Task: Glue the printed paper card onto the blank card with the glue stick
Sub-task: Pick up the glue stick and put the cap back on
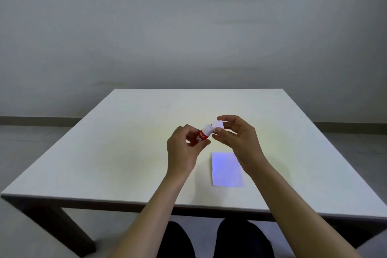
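Left grip (184,144) clasps the glue stick (200,136); right grip (236,134) pinches its white cap (217,125) above the table (125,153).

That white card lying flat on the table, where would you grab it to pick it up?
Probably by its near left corner. The card lies flat on the table, so nothing offers fingers a hold except its edges. The right hand holds the cap and its forearm crosses the card's far right corner. The left hand holds the glue stick.
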The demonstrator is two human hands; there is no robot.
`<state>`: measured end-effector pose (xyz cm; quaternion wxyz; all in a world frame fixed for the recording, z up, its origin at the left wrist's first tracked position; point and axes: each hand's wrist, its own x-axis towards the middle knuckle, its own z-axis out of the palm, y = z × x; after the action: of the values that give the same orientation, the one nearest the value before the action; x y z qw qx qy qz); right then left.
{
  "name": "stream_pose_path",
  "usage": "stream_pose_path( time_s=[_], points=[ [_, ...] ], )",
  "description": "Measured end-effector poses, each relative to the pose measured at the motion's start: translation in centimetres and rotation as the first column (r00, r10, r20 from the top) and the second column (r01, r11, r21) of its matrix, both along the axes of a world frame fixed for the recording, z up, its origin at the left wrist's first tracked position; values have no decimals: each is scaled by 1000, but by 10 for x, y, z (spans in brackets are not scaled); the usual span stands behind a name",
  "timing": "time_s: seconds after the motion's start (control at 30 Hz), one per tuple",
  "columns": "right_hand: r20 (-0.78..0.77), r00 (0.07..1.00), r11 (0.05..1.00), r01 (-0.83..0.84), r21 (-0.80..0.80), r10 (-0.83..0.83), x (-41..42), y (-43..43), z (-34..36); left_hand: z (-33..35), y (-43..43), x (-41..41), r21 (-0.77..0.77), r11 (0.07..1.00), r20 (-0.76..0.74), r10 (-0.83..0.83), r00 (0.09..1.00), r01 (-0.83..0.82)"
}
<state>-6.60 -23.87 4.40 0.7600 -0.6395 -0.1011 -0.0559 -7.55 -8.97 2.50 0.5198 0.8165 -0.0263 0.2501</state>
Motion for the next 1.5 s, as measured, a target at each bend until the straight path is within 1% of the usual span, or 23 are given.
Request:
stream_pose_path(
  time_s=[0.17, 0.37, 0.4, 0.47, 0.5, 0.53, 0.57, 0.63, 0.67, 0.7, 0.77, 0.87, 0.9, 1.0, 1.03, 1.07, 1.13, 1.17, 1.2, 1.27, 1.33, 1.43, 1.5],
  points=[
    [50, 998, 963, 57, -265, -45, 1, 3, 0, 2, 3, -3, 193, 981, 71, -17, 997, 3],
    [41, 997, 931, 77, -356, -67, -3, 7, -4, 7, 5, -9, 422, 905, 137, -7, 991, -51],
    [50, 994, 883, 111, -457, -99, -4, 8, -3, 8, 6, -10, 451, 891, 134, -14, 991, -49],
    [119, 976, 673, 213, -709, -183, -3, 8, -4, 8, 6, -14, 504, 862, 133, -26, 991, -45],
    [167, 963, 588, 263, -765, -213, -2, 7, -3, 8, 6, -15, 522, 852, 139, -29, 990, -48],
    [190, 960, 572, 276, -772, -206, -2, 6, -2, 9, 7, -16, 530, 846, 145, -29, 989, -53],
    [185, 970, 640, 241, -729, -155, -4, 5, 1, 10, 8, -16, 530, 846, 146, -25, 989, -57],
    [115, 993, 777, 41, -628, 41, -9, 0, 6, 12, 10, -15, 519, 853, 141, -13, 990, -63],
    [106, 987, 802, -34, -597, 121, -10, -1, 6, 13, 11, -14, 514, 855, 143, -12, 990, -64],
    [123, 983, 801, -36, -597, 136, -11, -1, 5, 14, 12, -14, 515, 855, 147, -17, 989, -62],
    [152, 988, 749, 79, -658, 29, -11, 4, 3, 14, 11, -15, 524, 850, 147, -32, 989, -51],
    [187, 969, 523, 245, -817, -162, -7, 6, 0, 9, 9, -19, 528, 849, 136, -52, 989, -28],
    [207, 967, 513, 254, -820, -148, -7, 4, -1, 7, 9, -19, 525, 850, 131, -49, 990, -27],
    [166, 984, 690, 72, -720, 71, -10, 0, 1, 8, 12, -16, 499, 866, 128, -22, 991, -45],
    [154, 985, 711, 50, -701, 82, -10, 1, 0, 9, 13, -15, 495, 868, 133, -27, 991, -43],
    [157, 987, 698, 85, -711, 40, -8, 1, -3, 9, 13, -14, 499, 866, 138, -38, 990, -36],
    [193, 977, 562, 211, -800, -93, -5, 2, -3, 5, 9, -13, 507, 862, 142, -61, 988, -20],
    [197, 970, 524, 243, -816, -144, -5, 1, -4, 2, 7, -12, 483, 875, 133, -66, 989, -6],
    [192, 966, 547, 256, -797, -173, -6, 0, -4, -1, 5, -10, 423, 906, 115, -66, 991, 11],
    [154, 972, 672, 233, -703, -176, -9, -5, -4, -5, 5, 0, 217, 976, 72, -37, 997, 21],
    [126, 979, 726, 202, -657, -159, -11, -12, -5, -8, 8, 14, 53, 998, 24, 38, 999, -39],
    [114, 980, 756, 200, -623, -166, -13, -26, -12, -14, 12, 35, -75, 992, -61, 100, 993, -105],
    [98, 977, 785, 210, -583, -189, -13, -38, -17, -18, 13, 47, -106, 987, -97, 110, 989, -120]
  ],
)
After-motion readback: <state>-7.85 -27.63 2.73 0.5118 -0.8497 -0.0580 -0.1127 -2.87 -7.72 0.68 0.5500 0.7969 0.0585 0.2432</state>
